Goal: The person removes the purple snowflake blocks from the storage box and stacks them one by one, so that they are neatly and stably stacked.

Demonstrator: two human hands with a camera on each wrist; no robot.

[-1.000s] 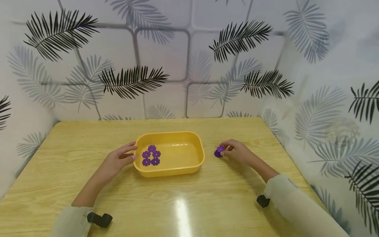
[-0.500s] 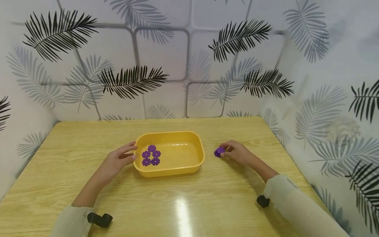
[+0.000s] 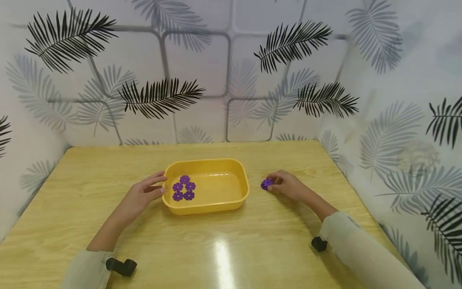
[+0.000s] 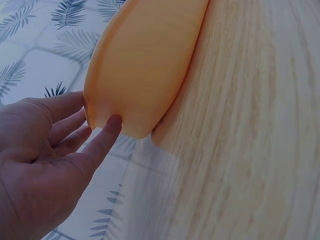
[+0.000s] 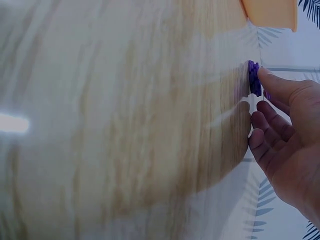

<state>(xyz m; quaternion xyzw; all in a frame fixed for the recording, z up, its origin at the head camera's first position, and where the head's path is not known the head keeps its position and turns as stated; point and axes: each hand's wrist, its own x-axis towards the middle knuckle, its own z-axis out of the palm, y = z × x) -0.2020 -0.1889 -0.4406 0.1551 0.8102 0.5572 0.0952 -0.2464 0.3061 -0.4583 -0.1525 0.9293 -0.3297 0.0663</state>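
The left hand (image 3: pixel 142 196), fingers loosely spread, touches a glossy, round-cornered yellow tray (image 3: pixel 209 209) at its nine o'clock on a wood-grain table (image 3: pixel 173 249). Near the tray's three o'clock, the right hand (image 3: pixel 286 184) pinches purple discs (image 3: pixel 266 184), which only the right wrist view shows edge-on, stacked. Five notched flower-shaped discs (image 3: pixel 178 187) form a ring inside, toward nine o'clock.

Glossy plast. tray (image 3: pixel 220 188), smooth wood-grain tbl (image 3: pixel 180 249)
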